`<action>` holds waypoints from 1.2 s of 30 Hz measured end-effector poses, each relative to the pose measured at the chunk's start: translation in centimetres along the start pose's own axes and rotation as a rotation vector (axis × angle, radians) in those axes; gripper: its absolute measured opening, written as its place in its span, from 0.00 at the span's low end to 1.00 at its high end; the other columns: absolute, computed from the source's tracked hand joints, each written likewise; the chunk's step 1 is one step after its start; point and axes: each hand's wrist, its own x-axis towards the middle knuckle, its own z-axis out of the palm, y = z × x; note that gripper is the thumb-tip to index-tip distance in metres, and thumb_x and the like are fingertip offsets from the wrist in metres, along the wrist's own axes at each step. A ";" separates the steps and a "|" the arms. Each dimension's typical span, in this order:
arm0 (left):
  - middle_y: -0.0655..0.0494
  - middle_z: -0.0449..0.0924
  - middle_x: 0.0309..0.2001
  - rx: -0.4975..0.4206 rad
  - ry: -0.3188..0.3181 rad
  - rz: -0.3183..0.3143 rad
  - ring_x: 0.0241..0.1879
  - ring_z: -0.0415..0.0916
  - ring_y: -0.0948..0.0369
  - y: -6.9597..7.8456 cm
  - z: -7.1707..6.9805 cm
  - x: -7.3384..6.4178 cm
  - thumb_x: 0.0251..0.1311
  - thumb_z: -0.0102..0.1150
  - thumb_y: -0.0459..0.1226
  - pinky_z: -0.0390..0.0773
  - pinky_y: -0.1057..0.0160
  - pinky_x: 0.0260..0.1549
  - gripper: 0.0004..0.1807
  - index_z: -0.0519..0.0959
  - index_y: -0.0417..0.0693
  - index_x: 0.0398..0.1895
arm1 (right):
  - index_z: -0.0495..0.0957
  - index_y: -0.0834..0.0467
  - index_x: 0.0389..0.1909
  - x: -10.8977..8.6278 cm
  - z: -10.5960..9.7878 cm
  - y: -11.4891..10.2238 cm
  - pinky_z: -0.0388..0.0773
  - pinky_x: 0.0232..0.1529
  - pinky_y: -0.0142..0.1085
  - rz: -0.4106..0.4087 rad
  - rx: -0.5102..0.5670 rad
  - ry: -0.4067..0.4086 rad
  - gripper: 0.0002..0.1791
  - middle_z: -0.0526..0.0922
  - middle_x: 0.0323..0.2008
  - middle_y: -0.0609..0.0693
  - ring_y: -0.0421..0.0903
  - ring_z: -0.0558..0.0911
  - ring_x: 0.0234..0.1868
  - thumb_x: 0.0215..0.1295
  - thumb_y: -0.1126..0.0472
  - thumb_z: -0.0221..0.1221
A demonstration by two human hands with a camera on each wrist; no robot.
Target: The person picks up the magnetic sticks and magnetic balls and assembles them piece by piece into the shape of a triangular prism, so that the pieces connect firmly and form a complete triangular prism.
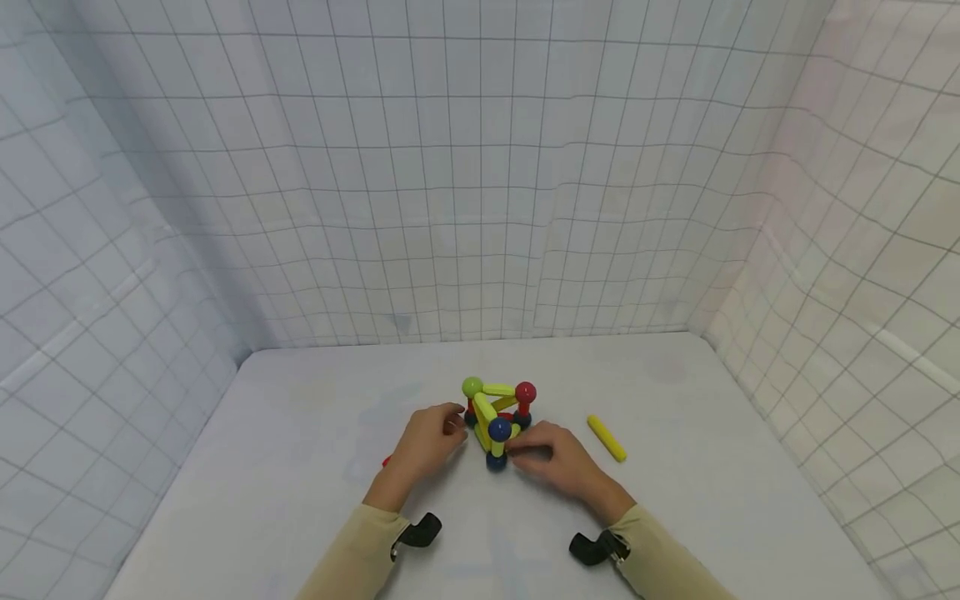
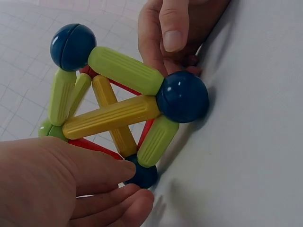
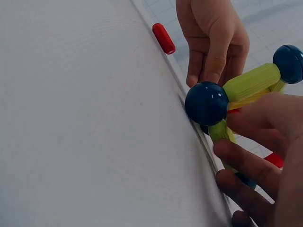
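A ball-and-stick toy structure [image 1: 486,407] stands on the table between both hands. Its top corners are a green ball [image 1: 472,387], a red ball [image 1: 526,392] and a dark blue ball [image 1: 499,430]; dark blue balls form the base. Light green, red and yellow rods join them, with yellow ones set diagonally. At the left, my left hand [image 1: 427,442] pinches a base ball [image 2: 144,176] between thumb and fingers. On the other side, my right hand [image 1: 558,457] pinches a low light green rod [image 3: 219,131] beside the front base ball [image 3: 207,104]. Its fingertips are partly hidden.
A loose yellow rod [image 1: 607,438] lies on the table to the right of the right hand. Behind the left wrist lies a loose red rod [image 3: 164,39], mostly hidden in the head view. Grid-patterned white cloth [image 1: 487,208] surrounds the white table [image 1: 315,433] at the back and sides.
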 end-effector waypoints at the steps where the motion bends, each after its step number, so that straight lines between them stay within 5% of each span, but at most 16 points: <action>1: 0.55 0.87 0.43 -0.006 -0.012 -0.008 0.43 0.84 0.58 0.2 0.0 -0.1 0.65 0.72 0.31 0.86 0.52 0.48 0.20 0.83 0.35 0.59 | 0.92 0.49 0.50 0.0 0.0 0.0 0.82 0.54 0.40 0.004 0.015 0.036 0.10 0.90 0.46 0.39 0.41 0.86 0.49 0.72 0.63 0.70; 6: 0.57 0.83 0.37 0.033 -0.133 -0.030 0.37 0.80 0.60 1.2 -0.2 -0.2 0.58 0.80 0.35 0.84 0.55 0.42 0.18 0.84 0.38 0.48 | 0.89 0.51 0.45 0.1 0.0 0.0 0.81 0.44 0.35 0.152 0.020 0.318 0.09 0.89 0.41 0.44 0.43 0.83 0.41 0.74 0.68 0.66; 9: 0.57 0.80 0.34 0.058 -0.197 -0.013 0.33 0.76 0.59 1.9 0.2 -0.4 0.55 0.84 0.41 0.82 0.58 0.36 0.21 0.83 0.40 0.44 | 0.86 0.51 0.56 0.3 0.0 0.2 0.80 0.45 0.34 0.262 -0.010 0.381 0.16 0.88 0.48 0.45 0.43 0.82 0.43 0.73 0.69 0.65; 14: 0.56 0.73 0.28 0.079 -0.184 0.013 0.29 0.69 0.58 2.6 1.2 -1.2 0.53 0.86 0.46 0.71 0.61 0.27 0.26 0.79 0.41 0.38 | 0.81 0.55 0.69 0.4 0.3 0.0 0.80 0.48 0.40 0.299 -0.116 0.293 0.27 0.87 0.50 0.47 0.45 0.82 0.46 0.70 0.68 0.68; 23: 0.53 0.84 0.41 0.081 -0.166 0.026 0.39 0.79 0.57 2.1 0.9 -0.9 0.55 0.85 0.39 0.83 0.55 0.40 0.30 0.84 0.33 0.57 | 0.87 0.55 0.52 0.3 0.3 -0.2 0.81 0.46 0.41 0.241 -0.132 0.298 0.18 0.85 0.41 0.44 0.45 0.82 0.43 0.62 0.67 0.77; 29: 0.56 0.85 0.38 0.071 -0.145 -0.036 0.38 0.81 0.58 1.3 -0.2 -0.5 0.58 0.80 0.31 0.83 0.55 0.38 0.15 0.86 0.39 0.47 | 0.86 0.51 0.51 0.4 0.3 -0.2 0.82 0.52 0.41 0.234 -0.094 0.212 0.18 0.85 0.43 0.39 0.42 0.83 0.47 0.62 0.63 0.79; 36: 0.58 0.83 0.32 0.091 -0.129 -0.030 0.34 0.78 0.60 1.1 -0.8 -0.4 0.58 0.79 0.30 0.81 0.57 0.35 0.10 0.88 0.40 0.42 | 0.85 0.47 0.48 0.2 0.2 -0.8 0.82 0.55 0.43 0.247 -0.076 0.151 0.16 0.85 0.43 0.37 0.41 0.84 0.48 0.63 0.60 0.78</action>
